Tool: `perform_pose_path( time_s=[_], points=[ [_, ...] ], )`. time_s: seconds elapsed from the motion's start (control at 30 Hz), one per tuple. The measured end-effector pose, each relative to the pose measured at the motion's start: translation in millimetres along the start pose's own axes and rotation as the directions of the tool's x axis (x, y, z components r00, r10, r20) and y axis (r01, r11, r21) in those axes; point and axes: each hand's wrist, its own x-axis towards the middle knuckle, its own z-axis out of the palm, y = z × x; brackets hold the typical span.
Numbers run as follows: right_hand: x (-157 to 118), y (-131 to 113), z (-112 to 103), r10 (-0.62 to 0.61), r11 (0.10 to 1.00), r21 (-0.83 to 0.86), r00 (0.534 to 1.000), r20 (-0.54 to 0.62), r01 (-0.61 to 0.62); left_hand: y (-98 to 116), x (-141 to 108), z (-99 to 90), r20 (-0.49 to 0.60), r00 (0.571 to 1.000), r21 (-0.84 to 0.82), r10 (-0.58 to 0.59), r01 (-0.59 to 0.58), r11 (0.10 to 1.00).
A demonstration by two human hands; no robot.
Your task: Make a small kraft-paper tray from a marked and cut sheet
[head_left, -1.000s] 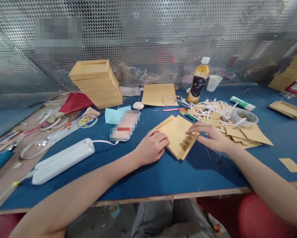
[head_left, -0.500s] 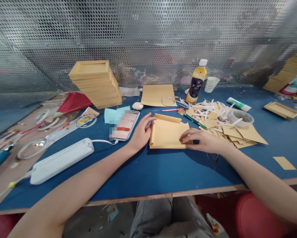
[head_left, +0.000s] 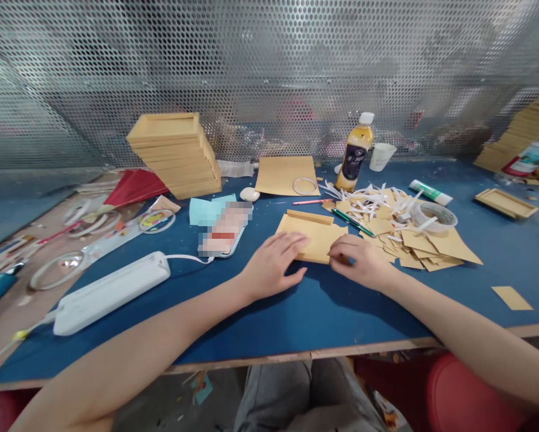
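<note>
A tan paper tray with a raised back edge lies on the blue table in front of me. My left hand rests over its left front part, fingers stretched out, thumb apart in front of the tray. At the front right corner, my right hand has its thumb and fingertips pinched on the tray's edge. The tray's left side is partly covered by my left hand.
Paper scraps, a tape roll and a green pen lie right. Behind stand a bottle and cup. Left are a phone, power strip and tray stack.
My left hand has moved from the tray's left side to over its front left part. The tray has turned slightly and shifted right. My right hand has closed more at the corner.
</note>
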Motion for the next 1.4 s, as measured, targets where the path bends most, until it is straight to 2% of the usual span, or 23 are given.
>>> perform_pose_path(
  time_s=[0.07, 0.13, 0.2, 0.3, 0.4, 0.53, 0.73, 0.87, 1.0, 1.1, 1.23, 1.4],
  points=[
    [1.4, -7.8, 1.4, -0.076, 0.997, 0.006, 0.997, 0.031, 0.076, 5.9, -0.5, 3.5, 0.048, 0.996, 0.078, 0.078, -0.082, 0.994],
    [3.5, -13.1, -0.2, -0.141, 0.990, 0.037, 0.987, 0.076, 0.138, 6.7, -1.1, 6.1, 0.077, 0.991, 0.108, 0.110, -0.118, 0.987],
    [5.8, -13.9, -5.6, -0.172, 0.984, 0.064, 0.972, 0.159, 0.164, 3.8, -1.7, 6.8, 0.074, 0.992, 0.097, 0.102, -0.109, 0.989],
    [8.0, -6.0, -17.4, -0.161, 0.987, 0.048, 0.954, 0.251, 0.154, -4.3, -2.4, 5.3, 0.009, 1.000, 0.019, 0.023, -0.023, 1.000],
    [7.7, 7.6, -25.5, -0.140, 0.988, -0.028, 0.962, 0.235, 0.151, -14.0, -2.5, 3.0, -0.019, 0.999, -0.128, -0.045, 0.042, 0.991],
    [6.0, 17.2, -25.7, -0.188, 0.975, -0.076, 0.960, 0.206, 0.207, -28.0, -1.4, 1.2, 0.029, 0.999, -0.265, -0.023, 0.030, 0.964],
    [6.8, 8.7, -22.5, -0.233, 0.955, -0.119, 0.936, 0.262, 0.271, -40.8, -0.4, 0.9, 0.187, 0.980, -0.316, 0.071, -0.009, 0.949],
    [7.4, 6.6, -22.5, -0.229, 0.951, -0.135, 0.926, 0.301, 0.279, -39.4, -0.3, -2.9, 0.222, 0.969, -0.323, 0.109, -0.032, 0.946],
    [6.1, 5.0, -20.3, -0.243, 0.943, -0.149, 0.923, 0.299, 0.297, -33.4, 1.4, -11.9, 0.291, 0.944, -0.280, 0.154, -0.070, 0.957],
    [4.0, -0.6, -15.6, -0.297, 0.921, -0.150, 0.899, 0.322, 0.359, -27.2, 3.2, -16.0, 0.332, 0.918, -0.217, 0.219, -0.151, 0.964],
    [1.6, -8.7, -8.7, -0.370, 0.891, -0.124, 0.856, 0.362, 0.437, -15.5, 4.0, -13.1, 0.344, 0.896, -0.065, 0.280, -0.274, 0.959],
    [1.3, -10.9, -7.0, -0.388, 0.883, -0.124, 0.852, 0.351, 0.453, -0.7, 2.5, -7.1, 0.355, 0.881, 0.061, 0.311, -0.354, 0.933]
  ],
)
